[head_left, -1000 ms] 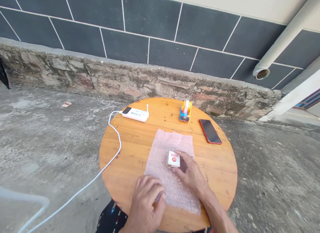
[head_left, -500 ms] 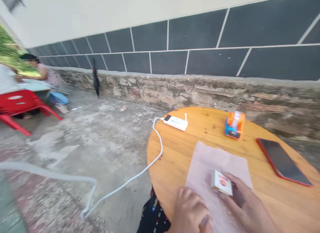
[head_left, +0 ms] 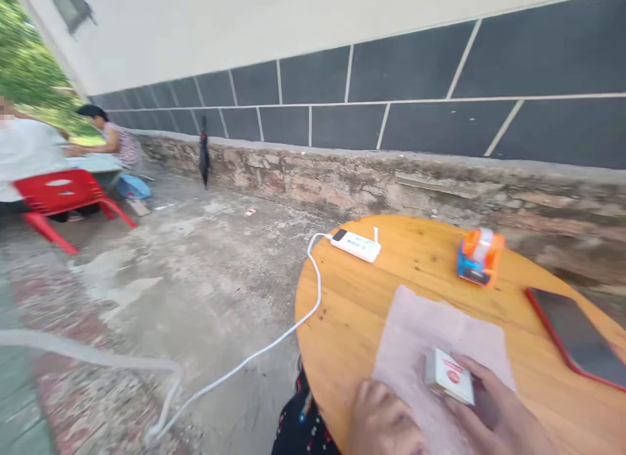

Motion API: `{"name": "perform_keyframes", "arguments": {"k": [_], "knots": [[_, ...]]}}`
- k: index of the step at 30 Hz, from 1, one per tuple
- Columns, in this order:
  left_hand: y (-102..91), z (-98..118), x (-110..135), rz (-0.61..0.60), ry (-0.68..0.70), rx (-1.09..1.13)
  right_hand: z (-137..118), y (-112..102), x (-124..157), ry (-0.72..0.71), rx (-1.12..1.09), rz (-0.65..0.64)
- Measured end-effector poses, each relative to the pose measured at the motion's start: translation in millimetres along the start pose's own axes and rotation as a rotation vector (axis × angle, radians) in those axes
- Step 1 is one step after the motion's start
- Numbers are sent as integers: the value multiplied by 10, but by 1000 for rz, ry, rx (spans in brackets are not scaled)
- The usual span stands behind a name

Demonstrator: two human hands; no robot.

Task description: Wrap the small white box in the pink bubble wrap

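A sheet of bubble wrap (head_left: 420,331) lies on a round wooden table (head_left: 352,298). On it sits a small white box with a red mark (head_left: 450,375). My right hand (head_left: 499,416) holds that box, fingers wrapped round its right side. My left hand (head_left: 386,422) rests at the near edge of the wrap, fingers curled on it; the frame's bottom edge cuts off most of it.
A white power bank (head_left: 356,244) with a white cable (head_left: 274,341) lies at the table's far left. An orange and blue tape dispenser (head_left: 478,256) and a red-cased phone (head_left: 577,337) sit to the right. Two people sit by a red chair (head_left: 59,194) far left. A stone ledge runs behind.
The view has swung to the left, bringing the people and red chair into sight. Both hands stay on the box and the wrap.
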State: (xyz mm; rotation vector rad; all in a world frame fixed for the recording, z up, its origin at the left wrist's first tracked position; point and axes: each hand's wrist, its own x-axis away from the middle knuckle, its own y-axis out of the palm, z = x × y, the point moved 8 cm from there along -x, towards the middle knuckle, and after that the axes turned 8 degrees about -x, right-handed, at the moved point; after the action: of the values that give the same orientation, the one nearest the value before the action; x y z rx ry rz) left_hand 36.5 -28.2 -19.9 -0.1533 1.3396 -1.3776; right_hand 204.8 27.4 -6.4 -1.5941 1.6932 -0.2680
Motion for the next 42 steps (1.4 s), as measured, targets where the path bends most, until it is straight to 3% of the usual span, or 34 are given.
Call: {"name": "perform_keyframes", "arguments": {"k": [2,3,11,15,22,42], "knots": [[-268,-8,36,159,-91,154,-186,-2,10,11,50,-90],[-333,-16,39,163,-118,231,-254,-13,6,20,65,-104],[-513,80,-38,22,-78,305,-388,-12,42,81,60,-157],[-564,98,-65,26,-87,299,-456,-22,36,92,3,-159],[-579,113,-82,42,-88,307,-455,-36,33,116,-19,-137],[-509,120,-22,-80,-117,263,-478,-44,62,0,-11,-145]]}}
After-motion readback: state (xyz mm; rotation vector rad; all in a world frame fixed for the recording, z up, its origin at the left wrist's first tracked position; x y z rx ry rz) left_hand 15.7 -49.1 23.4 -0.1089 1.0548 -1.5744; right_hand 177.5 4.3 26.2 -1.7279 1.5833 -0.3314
